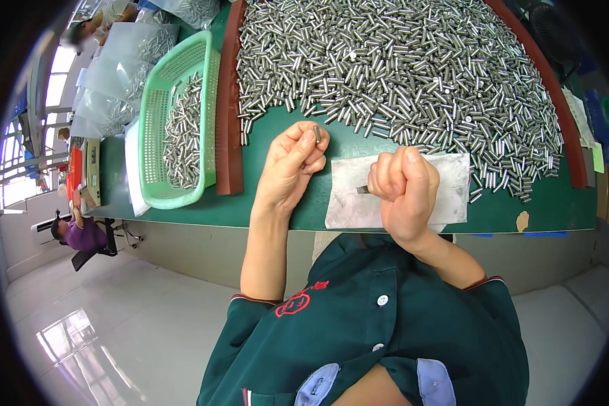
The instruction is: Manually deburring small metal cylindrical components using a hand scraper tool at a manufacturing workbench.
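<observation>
My left hand pinches a small metal pin between thumb and fingers, a little in front of the pile. To its right, my right hand is closed in a fist over a white cloth. A short dark metal tip sticks out of the fist on its left side; the rest of that piece is hidden in the fingers, so its kind cannot be made out. Beyond both hands spreads a wide heap of loose shiny metal pins on the green tabletop.
Red-brown rails bound the heap left and right. Left of them stands a green plastic basket part filled with pins. Clear plastic bags of pins lie farther left. Another person sits in the left background.
</observation>
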A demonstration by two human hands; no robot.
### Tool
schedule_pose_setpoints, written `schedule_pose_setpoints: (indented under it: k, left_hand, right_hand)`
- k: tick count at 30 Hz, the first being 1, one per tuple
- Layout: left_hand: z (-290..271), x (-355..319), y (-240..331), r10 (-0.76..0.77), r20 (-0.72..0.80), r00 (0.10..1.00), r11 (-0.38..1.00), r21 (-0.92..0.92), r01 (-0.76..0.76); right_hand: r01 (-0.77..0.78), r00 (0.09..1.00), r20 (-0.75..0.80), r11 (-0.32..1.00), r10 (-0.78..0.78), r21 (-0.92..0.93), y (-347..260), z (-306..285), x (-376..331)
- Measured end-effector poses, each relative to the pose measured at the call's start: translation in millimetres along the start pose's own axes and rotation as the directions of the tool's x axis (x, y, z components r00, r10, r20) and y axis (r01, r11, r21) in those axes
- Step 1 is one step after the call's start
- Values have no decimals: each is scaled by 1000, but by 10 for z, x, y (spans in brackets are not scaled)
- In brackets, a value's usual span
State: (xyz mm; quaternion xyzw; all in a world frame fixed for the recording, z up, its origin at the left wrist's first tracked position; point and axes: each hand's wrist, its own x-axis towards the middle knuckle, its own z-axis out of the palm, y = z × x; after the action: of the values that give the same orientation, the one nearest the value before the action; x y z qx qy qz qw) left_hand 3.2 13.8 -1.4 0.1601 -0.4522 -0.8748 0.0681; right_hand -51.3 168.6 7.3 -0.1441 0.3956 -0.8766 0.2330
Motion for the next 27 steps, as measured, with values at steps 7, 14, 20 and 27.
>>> schedule_pose_setpoints:
  k: [7,14,20,27]
  left_hand:
    - [221,-222,-1,193,-49,980,620,780,-83]
    - [428,-462,-117,164,54,985,239,967,-93]
    - [403,-461,-188,212,79,974,216,968,-126]
    - [382,-449,-220,233,96,968,218,965,-148]
  right_hand:
    - [-38,999,-34,994,41,100,-3,-9,25]
    - [1,999,-35,997,1,77,-5,-8,6]
    - [-11,999,-46,991,17,132,-1,-45,13]
    - [-55,996,-62,977,69,205,-6,-68,23]
